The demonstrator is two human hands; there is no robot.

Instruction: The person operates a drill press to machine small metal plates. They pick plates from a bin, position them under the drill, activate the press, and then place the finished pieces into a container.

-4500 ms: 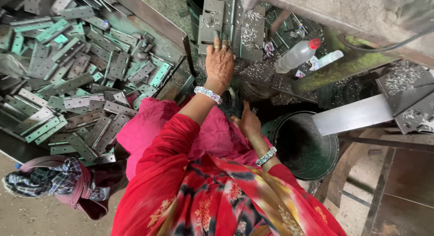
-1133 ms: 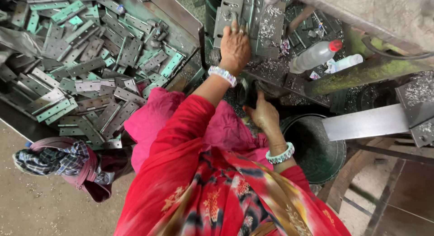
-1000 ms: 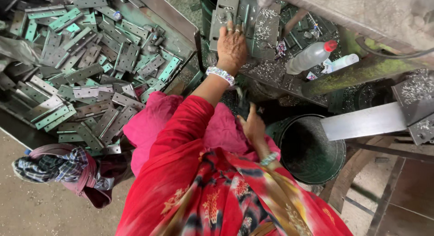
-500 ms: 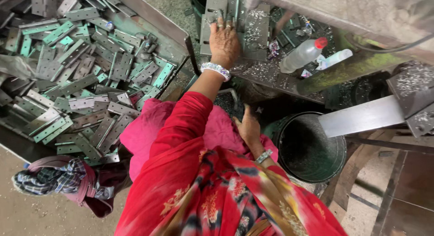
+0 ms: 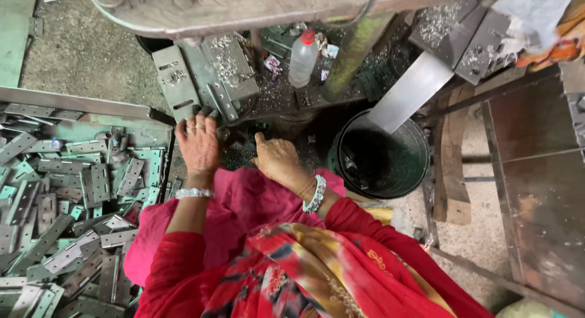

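**A:** so what are the hands doing here?

**B:** left hand [image 5: 198,144] lies palm down, fingers [image 5: 194,118] loosely spread, tips touching the edge of a grey metal plate [image 5: 183,80] on the machine bed [image 5: 274,95]. Right hand [image 5: 277,159] is curled low by the pink cloth [image 5: 244,202] on the lap; can't tell if it's pinching anything, the fingertips are hidden.

**A:** and around that?

**B:** big pile of flat hinge plates [image 5: 67,202] in a tray on the left, some greenish. Dark bucket [image 5: 381,153] just right of the right hand. Further out, a plastic bottle [image 5: 303,59] with a red cap lies among metal shavings [image 5: 225,56], and a shiny chute [image 5: 411,89] slants toward the bucket. Concrete floor beyond.
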